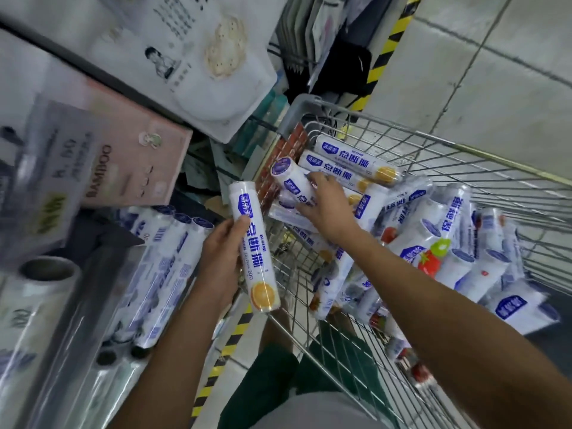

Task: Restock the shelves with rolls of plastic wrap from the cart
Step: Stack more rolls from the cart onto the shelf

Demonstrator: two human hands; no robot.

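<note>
My left hand [221,261] grips a white roll of plastic wrap [252,243] with blue print and an orange slice picture, held upright between the shelf and the cart. My right hand [325,205] reaches into the wire cart [464,168] and closes around a second roll [289,181] that is tilted up at the cart's near-left corner. Several more rolls [433,239] lie piled in the cart. A row of the same rolls [164,274] lies on the shelf at lower left.
Pink and white boxed goods [136,156] fill the shelves at left. Clear film rolls [40,292] sit at the lower left. Yellow-black hazard tape [229,339] marks the floor edge by the shelf. Grey tiled floor [495,72] lies beyond the cart.
</note>
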